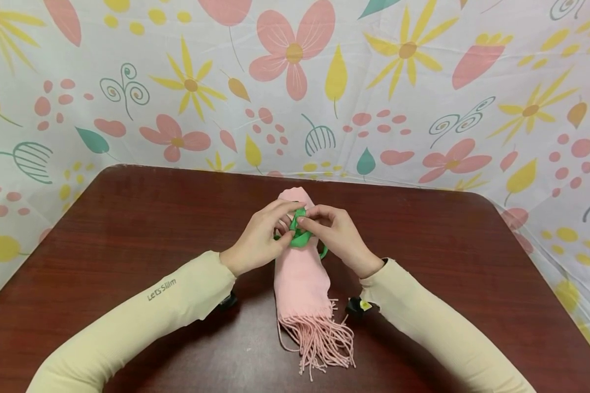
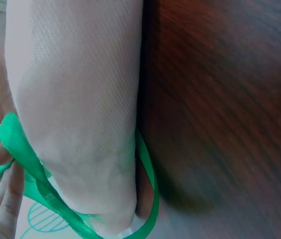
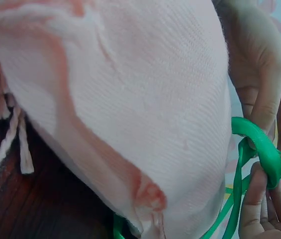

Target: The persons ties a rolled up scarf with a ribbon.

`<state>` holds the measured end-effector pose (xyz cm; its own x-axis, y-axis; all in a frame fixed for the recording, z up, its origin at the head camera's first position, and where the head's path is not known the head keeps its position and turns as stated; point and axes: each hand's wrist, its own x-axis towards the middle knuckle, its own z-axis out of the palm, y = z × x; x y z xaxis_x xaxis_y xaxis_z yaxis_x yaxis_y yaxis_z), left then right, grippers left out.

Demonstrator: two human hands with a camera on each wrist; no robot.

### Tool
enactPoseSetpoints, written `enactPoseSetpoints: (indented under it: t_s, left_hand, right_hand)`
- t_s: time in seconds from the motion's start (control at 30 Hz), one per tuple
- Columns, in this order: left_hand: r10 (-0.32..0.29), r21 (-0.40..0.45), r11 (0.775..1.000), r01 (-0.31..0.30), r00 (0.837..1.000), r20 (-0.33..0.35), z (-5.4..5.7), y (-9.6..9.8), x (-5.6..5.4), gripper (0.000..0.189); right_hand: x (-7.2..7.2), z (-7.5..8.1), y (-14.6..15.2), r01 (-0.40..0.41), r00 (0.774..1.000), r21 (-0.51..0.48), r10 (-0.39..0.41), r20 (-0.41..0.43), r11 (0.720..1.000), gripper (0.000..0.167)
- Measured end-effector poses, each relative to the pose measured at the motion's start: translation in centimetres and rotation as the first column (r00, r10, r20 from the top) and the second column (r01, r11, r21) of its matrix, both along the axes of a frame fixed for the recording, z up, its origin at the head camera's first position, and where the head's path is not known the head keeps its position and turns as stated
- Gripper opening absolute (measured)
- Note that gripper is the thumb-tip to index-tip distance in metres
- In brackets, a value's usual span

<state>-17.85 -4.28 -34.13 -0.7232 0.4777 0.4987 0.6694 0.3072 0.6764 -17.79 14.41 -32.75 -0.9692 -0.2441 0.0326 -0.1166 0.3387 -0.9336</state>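
A folded pink scarf [image 1: 302, 284] with a long fringe [image 1: 322, 338] lies lengthwise on the table, its fringed end nearest me. A green satin ribbon [image 1: 301, 239] loops round its far part; the left wrist view shows the ribbon [image 2: 151, 186] passing beneath and standing off the cloth. Over the scarf, my left hand [image 1: 260, 234] pinches the ribbon between thumb and fingers. From the other side my right hand [image 1: 341, 234] pinches it too, thumb against the green band. In the right wrist view, fingers hold a thick bend of ribbon [image 3: 267, 149]. Exactly how the strands cross is hidden.
The dark reddish-brown table [image 1: 128, 229] extends round the scarf on both sides. Behind it hangs a white cloth [image 1: 408, 120] with flower and leaf prints. A black wrist device [image 1: 358, 305] shows beneath the right sleeve.
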Motion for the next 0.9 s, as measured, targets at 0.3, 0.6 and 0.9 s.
enactPoseSetpoints:
  t_s: [0.3, 0.6, 0.9]
  left_hand:
    - [0.010, 0.040, 0.999, -0.014, 0.996, 0.094, -0.08, -0.10, -0.24, 0.051]
    - [-0.029, 0.070, 0.997, 0.021, 0.992, 0.121, -0.29, -0.22, -0.38, 0.045]
    - [-0.027, 0.028, 0.999, 0.024, 0.991, 0.132, -0.55, -0.36, -0.52, 0.044]
  right_hand:
    - [0.08, 0.19, -0.08, -0.024, 1.000, -0.044, 0.023, -0.021, 0.999, 0.017]
    - [0.27, 0.25, -0.06, -0.056, 0.998, -0.080, 0.054, -0.026, 0.995, 0.017]
    - [0.54, 0.33, 0.09, -0.083, 0.996, -0.106, 0.081, -0.022, 0.991, 0.018]
